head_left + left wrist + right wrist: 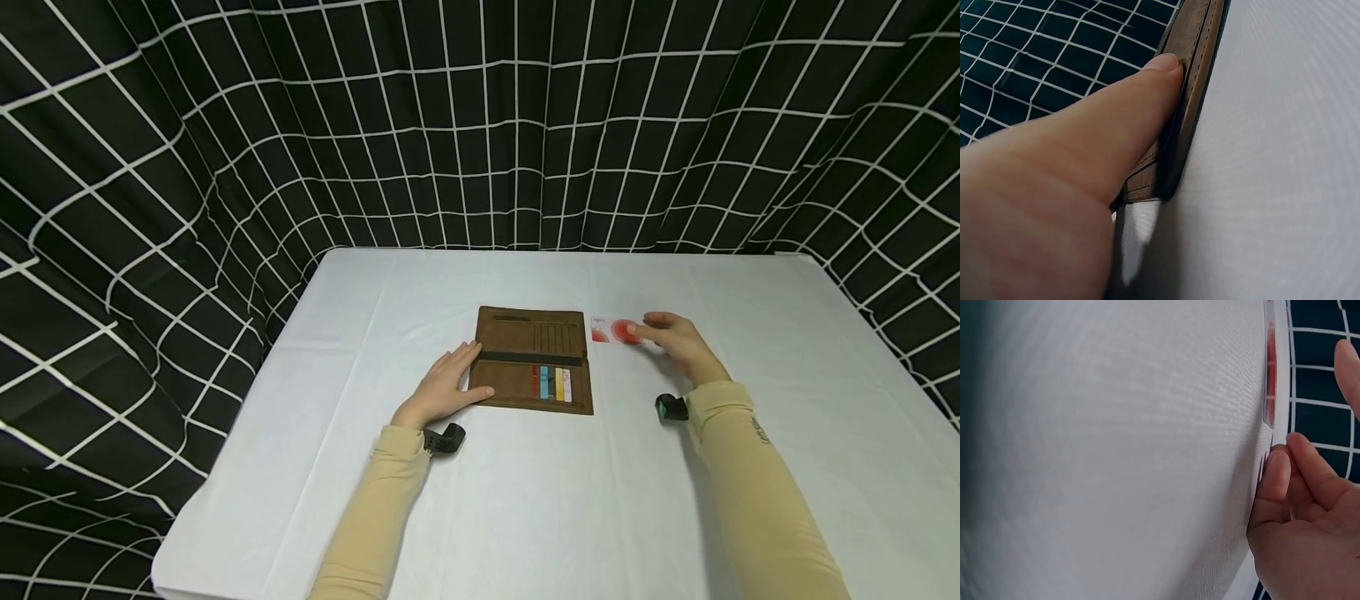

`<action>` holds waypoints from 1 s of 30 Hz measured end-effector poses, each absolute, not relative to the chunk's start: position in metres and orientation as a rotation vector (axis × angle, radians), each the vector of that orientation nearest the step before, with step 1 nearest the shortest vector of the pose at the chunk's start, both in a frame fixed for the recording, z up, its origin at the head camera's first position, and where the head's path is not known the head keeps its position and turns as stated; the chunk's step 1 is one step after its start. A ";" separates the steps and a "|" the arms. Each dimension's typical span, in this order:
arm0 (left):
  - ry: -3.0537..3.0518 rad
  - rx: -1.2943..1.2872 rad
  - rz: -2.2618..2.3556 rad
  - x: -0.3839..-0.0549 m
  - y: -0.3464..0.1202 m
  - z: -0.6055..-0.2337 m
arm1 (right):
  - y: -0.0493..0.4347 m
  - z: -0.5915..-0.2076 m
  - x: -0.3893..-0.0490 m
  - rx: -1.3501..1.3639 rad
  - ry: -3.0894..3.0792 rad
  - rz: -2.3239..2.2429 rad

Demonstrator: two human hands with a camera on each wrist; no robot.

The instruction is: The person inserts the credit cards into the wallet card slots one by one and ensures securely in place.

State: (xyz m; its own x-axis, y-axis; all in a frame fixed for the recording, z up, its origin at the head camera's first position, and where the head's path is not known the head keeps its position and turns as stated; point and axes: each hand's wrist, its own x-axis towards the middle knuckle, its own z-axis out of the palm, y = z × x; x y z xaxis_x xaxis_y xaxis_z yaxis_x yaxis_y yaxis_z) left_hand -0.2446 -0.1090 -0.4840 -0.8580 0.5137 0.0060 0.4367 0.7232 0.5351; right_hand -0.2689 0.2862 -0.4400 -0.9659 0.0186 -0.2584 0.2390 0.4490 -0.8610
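A brown wallet [510, 396] lies unfolded on the white table. Several coloured cards [558, 384] poke out of slots in its near half. My left hand [441, 389] rests at the wallet's left side, thumb stretched across the near panel; the left wrist view shows the thumb pressing the stitched leather [1194, 69]. Just right of the wallet, a white card with red circles [600, 328] lies flat. At its right end is my right hand [675, 340], a fingertip overlapping the card in the head view. In the right wrist view the bent fingers appear just short of the card [1270, 381].
White cloth [540, 500] covers the table. Black curtains with a white grid [480, 125] hang behind it and at both sides. Each wrist carries a small black camera [446, 438].
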 end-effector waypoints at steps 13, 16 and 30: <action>2.795 0.794 0.831 -0.245 -0.109 -0.486 | 0.280 -0.442 -0.272 0.108 2.684 -1.212; 2.793 0.791 0.827 -0.245 -0.109 -0.486 | 0.279 -0.443 -0.273 0.090 2.748 -1.155; 2.788 0.770 0.811 -0.245 -0.108 -0.486 | 0.282 -0.444 -0.272 0.158 2.729 -1.164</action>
